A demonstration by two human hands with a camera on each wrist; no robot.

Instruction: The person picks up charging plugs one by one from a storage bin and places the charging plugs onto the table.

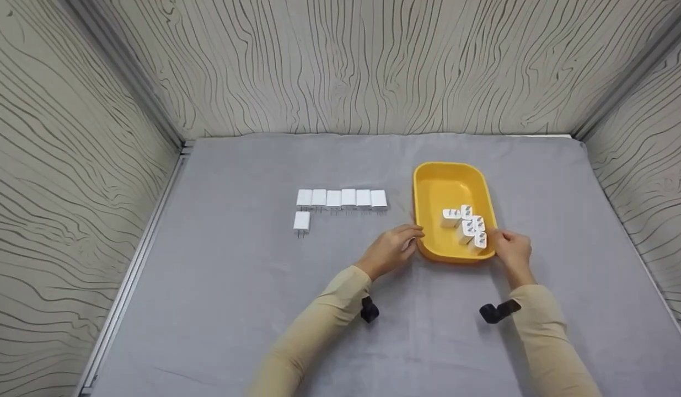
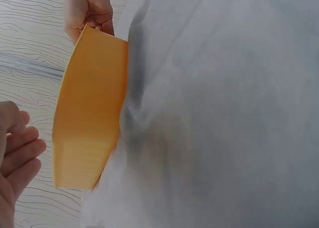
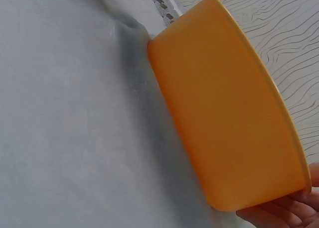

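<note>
A yellow plastic tub [image 1: 449,258] stands on the cloth at right of the middle. In its near right part, several white plug chargers [image 1: 451,218] stand on end, metal prongs upward. My right hand [image 1: 512,251] grips the tub's near right rim; in the right wrist view its fingers [image 3: 281,210] curl under the lip. At the left rim is my left hand [image 1: 392,248], fingertips right by the edge in the head view. The left wrist view shows those fingers [image 2: 22,156] loosely bent, with a small gap to the tub wall [image 2: 92,103].
Left of the tub, several white chargers [image 1: 333,198] lie side by side in a row, prongs toward me. One more charger [image 1: 301,220] lies before the row's left end. Grey cloth [image 1: 219,286] covers the table; wood-patterned panels [image 1: 329,66] enclose the back and sides.
</note>
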